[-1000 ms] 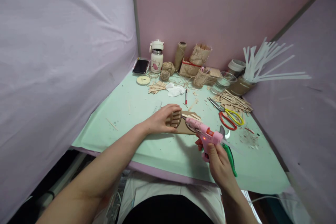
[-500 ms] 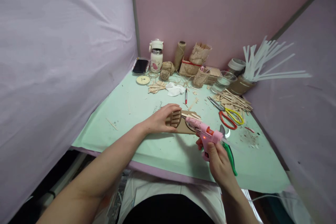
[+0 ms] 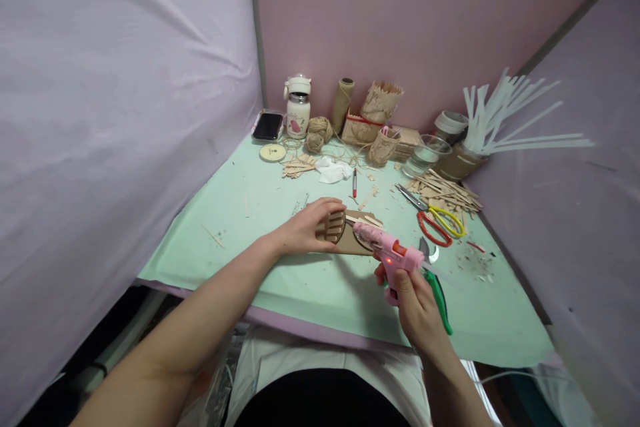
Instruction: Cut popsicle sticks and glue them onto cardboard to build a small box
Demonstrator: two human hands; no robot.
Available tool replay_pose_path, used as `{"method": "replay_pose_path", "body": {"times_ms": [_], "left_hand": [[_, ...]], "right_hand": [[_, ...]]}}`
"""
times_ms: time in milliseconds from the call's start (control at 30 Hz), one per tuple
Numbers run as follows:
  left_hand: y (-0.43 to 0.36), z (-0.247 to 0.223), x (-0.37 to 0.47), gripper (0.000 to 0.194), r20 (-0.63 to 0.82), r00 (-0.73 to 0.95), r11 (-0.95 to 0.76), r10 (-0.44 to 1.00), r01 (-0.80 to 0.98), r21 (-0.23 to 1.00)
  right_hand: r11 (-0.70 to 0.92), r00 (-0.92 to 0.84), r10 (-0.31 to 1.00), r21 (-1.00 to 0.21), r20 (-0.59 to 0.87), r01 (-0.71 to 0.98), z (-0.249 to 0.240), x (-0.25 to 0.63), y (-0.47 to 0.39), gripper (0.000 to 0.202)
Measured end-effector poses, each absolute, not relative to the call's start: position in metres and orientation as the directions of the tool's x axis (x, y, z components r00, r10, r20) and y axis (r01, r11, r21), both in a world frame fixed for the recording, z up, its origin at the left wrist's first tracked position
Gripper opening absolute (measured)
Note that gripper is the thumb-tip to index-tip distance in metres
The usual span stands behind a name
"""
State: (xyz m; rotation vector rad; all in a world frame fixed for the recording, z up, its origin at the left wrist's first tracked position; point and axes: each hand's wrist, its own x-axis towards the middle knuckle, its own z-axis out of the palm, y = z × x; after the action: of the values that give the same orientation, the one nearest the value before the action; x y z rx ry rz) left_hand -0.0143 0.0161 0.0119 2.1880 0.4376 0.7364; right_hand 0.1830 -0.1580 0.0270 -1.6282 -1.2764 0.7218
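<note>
My left hand [image 3: 311,225] grips a round brown piece with light wooden strips [image 3: 335,227] between thumb and fingers, over a flat piece of brown cardboard [image 3: 353,245]. In my right hand [image 3: 417,297] is a pink glue gun [image 3: 390,252] with an orange light on its side. Its nozzle points left, close to the right edge of the round piece; whether they touch is too small to tell. More thin wooden strips lie on the cardboard behind the nozzle.
Scissors [image 3: 434,217] and green-handled cutters [image 3: 439,300] lie right of the glue gun. Wooden sticks [image 3: 445,193] are piled beyond. Farther back stand a white bottle [image 3: 299,113], a twine ball [image 3: 319,133] and a clear bowl [image 3: 426,155]. A red pen [image 3: 355,184] lies behind the cardboard.
</note>
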Motion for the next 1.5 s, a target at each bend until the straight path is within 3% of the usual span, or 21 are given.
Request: {"method": "replay_pose_path", "body": {"times_ms": [1167,1500], "left_hand": [[0.017,0.012,-0.015,0.076,0.357,0.758,-0.641,0.546,0.104,0.760],[0.018,0.011,-0.017,0.075,0.379,0.729,-0.652,0.569,0.119,0.749]], "right_hand": [[-0.056,0.272,0.960,-0.898,0.072,0.436,0.031,0.181,-0.158,0.049],[-0.129,0.409,0.901,-0.814,0.142,0.566,0.026,0.228,-0.176,0.041]]}}
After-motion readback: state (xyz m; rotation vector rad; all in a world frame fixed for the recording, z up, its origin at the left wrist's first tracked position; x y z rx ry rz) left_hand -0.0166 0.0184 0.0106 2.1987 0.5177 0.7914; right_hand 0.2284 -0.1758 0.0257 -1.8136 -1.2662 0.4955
